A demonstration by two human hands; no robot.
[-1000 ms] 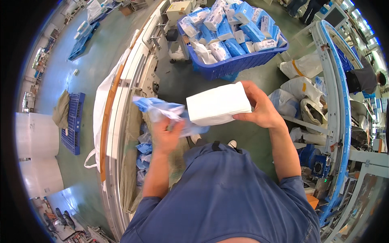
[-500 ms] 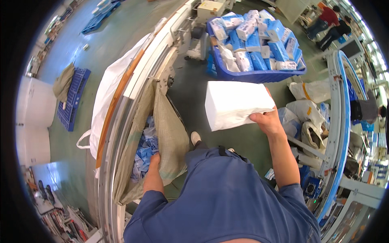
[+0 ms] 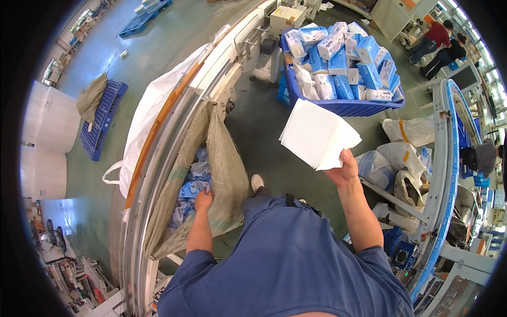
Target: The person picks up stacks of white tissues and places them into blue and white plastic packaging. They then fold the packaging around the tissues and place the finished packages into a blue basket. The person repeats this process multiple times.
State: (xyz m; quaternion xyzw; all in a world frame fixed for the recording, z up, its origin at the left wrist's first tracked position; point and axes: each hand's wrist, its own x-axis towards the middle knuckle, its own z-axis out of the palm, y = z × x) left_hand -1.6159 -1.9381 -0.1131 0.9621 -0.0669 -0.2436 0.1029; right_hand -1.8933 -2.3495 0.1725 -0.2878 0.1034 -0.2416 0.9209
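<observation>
A bare stack of white paper tissues (image 3: 319, 134) is gripped at its lower right corner by my right hand (image 3: 346, 170), its sheets fanning slightly at the edges. The stack is held up in front of a blue bin, covering a little of its near rim. My left hand (image 3: 203, 200) is low inside the mouth of an open woven sack (image 3: 228, 169), fingers curled against a crumpled blue and white plastic wrapper (image 3: 193, 188). More such wrappers lie around it in the sack. Part of the left fingers is hidden by the plastic.
The blue bin (image 3: 364, 110) is heaped with blue and white tissue packs. A curved rail (image 3: 174, 121) runs along the sack's left side. Stuffed white bags (image 3: 401, 158) and a blue-edged frame (image 3: 449, 174) stand at right. Two people (image 3: 435, 45) are far off at upper right.
My right hand has turned the tissue stack, which tilts and fans out now. The left hand has shifted slightly upward among the wrappers. The whole view has swung a little.
</observation>
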